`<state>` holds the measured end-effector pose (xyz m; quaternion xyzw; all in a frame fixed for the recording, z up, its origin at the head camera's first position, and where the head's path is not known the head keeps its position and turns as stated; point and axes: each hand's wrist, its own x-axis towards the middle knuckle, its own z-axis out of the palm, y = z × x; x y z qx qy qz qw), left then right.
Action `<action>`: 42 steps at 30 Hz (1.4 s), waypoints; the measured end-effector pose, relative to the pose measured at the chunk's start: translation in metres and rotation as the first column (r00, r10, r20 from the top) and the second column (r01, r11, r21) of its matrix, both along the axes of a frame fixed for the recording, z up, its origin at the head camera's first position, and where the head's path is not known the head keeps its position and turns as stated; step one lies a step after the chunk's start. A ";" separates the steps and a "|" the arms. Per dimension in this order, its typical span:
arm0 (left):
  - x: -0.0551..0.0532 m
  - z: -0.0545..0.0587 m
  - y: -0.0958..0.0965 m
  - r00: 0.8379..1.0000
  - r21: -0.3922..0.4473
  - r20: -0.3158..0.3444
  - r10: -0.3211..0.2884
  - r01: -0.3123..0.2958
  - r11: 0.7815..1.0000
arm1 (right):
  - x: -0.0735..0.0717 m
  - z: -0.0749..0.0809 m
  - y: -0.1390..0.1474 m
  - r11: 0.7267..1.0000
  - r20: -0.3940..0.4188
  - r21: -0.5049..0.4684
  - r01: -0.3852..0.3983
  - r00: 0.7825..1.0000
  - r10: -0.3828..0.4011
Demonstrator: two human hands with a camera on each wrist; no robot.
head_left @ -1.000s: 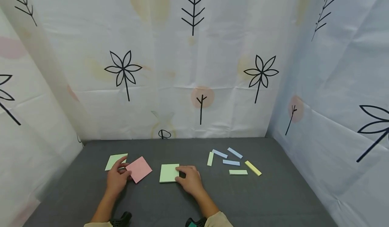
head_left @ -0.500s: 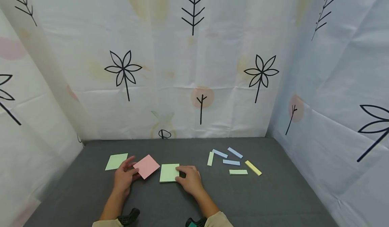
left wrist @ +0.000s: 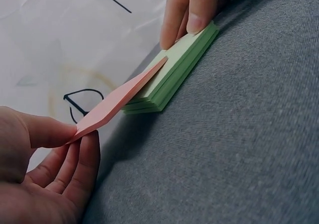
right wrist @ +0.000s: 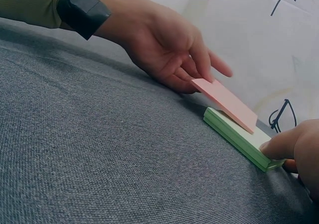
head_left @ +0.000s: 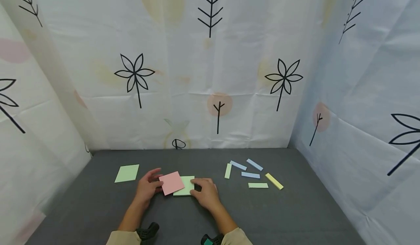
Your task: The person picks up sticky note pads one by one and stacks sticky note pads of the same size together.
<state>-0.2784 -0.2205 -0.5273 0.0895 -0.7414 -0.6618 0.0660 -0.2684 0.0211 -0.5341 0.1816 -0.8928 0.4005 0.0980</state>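
My left hand (head_left: 146, 188) pinches a pink sticky note pad (head_left: 171, 183) by its near corner, thumb on top and fingers beneath. The pink pad is tilted, its far end over a stack of green sticky note pads (head_left: 187, 187). In the left wrist view the stack (left wrist: 184, 67) shows several layers, and the pink pad's (left wrist: 112, 102) tip is at its top; I cannot tell whether they touch. My right hand (head_left: 205, 194) holds the green stack at its right edge between thumb and fingers. The stack lies flat on the grey cloth.
Another green sticky note pad (head_left: 127, 173) lies at the left of the grey table (head_left: 279, 216). At the right lie several narrow strips: blue (head_left: 250, 175), green (head_left: 258, 185) and yellow (head_left: 274, 181). A white patterned curtain (head_left: 183, 66) stands behind and at both sides.
My left hand has moved right with the pink sticky note pad, from near the left green pad to over the green stack. The right hand has stayed on the stack.
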 end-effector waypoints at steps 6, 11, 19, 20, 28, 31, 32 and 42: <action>-0.003 -0.002 0.011 0.998 -0.102 -0.057 0.016 -0.022 0.995 | 0.000 -0.001 0.000 1.000 0.006 -0.003 0.002 1.000 -0.002; -0.001 -0.001 0.019 0.994 -0.271 -0.094 0.056 -0.079 0.959 | -0.001 -0.001 0.000 1.000 0.008 -0.008 0.007 1.000 -0.007; 0.001 0.001 0.031 0.988 -0.438 -0.155 0.030 -0.096 0.894 | 0.000 -0.001 -0.001 1.000 0.009 -0.009 0.007 1.000 -0.007; 0.002 0.001 0.032 0.986 -0.454 -0.162 0.024 -0.096 0.886 | -0.001 -0.001 -0.001 1.000 0.009 -0.010 0.005 1.000 -0.005; 0.001 0.002 0.039 0.980 -0.517 -0.200 -0.016 -0.091 0.851 | -0.002 -0.002 -0.001 1.000 0.001 -0.003 0.012 1.000 -0.012; 0.002 0.002 0.043 0.978 -0.533 -0.209 -0.027 -0.091 0.841 | -0.002 -0.002 0.000 1.000 -0.005 -0.007 0.012 1.000 -0.012; 0.002 0.003 0.044 0.978 -0.536 -0.206 -0.026 -0.090 0.839 | -0.003 -0.002 0.000 1.000 -0.006 -0.007 0.012 1.000 -0.012; 0.001 -0.001 0.049 0.977 -0.559 -0.214 -0.018 -0.107 0.822 | -0.002 -0.003 -0.001 1.000 -0.026 -0.016 0.006 1.000 -0.007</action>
